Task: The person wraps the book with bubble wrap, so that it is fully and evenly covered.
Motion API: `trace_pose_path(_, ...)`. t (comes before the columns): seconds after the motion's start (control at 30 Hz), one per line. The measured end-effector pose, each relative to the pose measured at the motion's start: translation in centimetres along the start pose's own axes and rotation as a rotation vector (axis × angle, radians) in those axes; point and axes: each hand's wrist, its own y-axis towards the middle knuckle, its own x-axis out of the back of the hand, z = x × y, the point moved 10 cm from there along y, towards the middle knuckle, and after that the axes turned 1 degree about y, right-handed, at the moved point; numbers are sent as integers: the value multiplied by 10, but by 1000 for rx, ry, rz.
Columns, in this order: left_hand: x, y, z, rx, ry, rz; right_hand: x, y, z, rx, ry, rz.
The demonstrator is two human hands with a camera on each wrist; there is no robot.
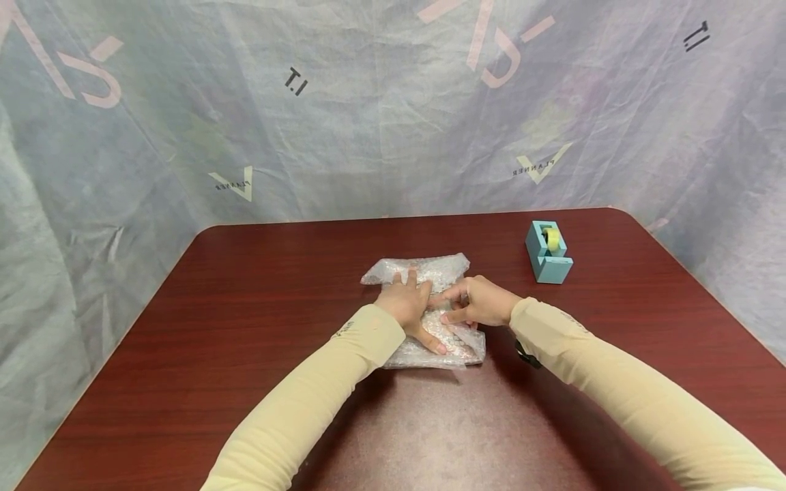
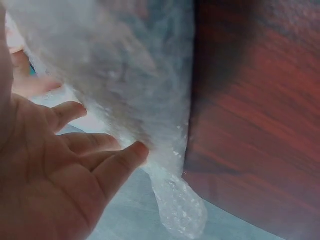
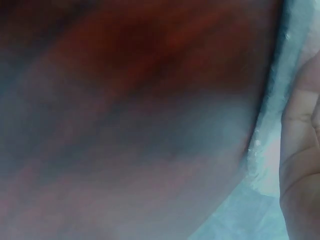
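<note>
A package in clear bubble wrap [image 1: 414,357] lies on the table, its loose ends sticking out at the far and near sides. On top of it rests my left hand [image 1: 402,303], fingers spread and thumb stretched toward the near right. My right hand [image 1: 485,300] touches the wrap from the right, with index finger and thumb extended and apart, and the other fingers bent beneath. In the left wrist view, the left hand [image 2: 55,175] lies along the bubble wrap [image 2: 145,80]. The right wrist view catches only part of the right hand [image 3: 302,160] beside the wrap. What is inside cannot be made out.
A light blue tape dispenser [image 1: 552,271] with a yellow roll stands at the back right of the dark red wooden table [image 1: 245,307]. Behind the table hangs a pale printed cloth [image 1: 381,136], which also runs along the sides.
</note>
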Motion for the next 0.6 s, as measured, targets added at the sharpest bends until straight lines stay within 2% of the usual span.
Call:
trace_pose_path(0.13,3,-3,-1,-5,-1,-10,1,-2,2,28,-33,-15)
trace_pose_path(0.33,4,-4,0,-12,10,-16,-2,-1,5,39,-68,21)
trace_pose_path(0.6,-2,0,3,-15,-10,-5,-5,-2,19,98,-242,57)
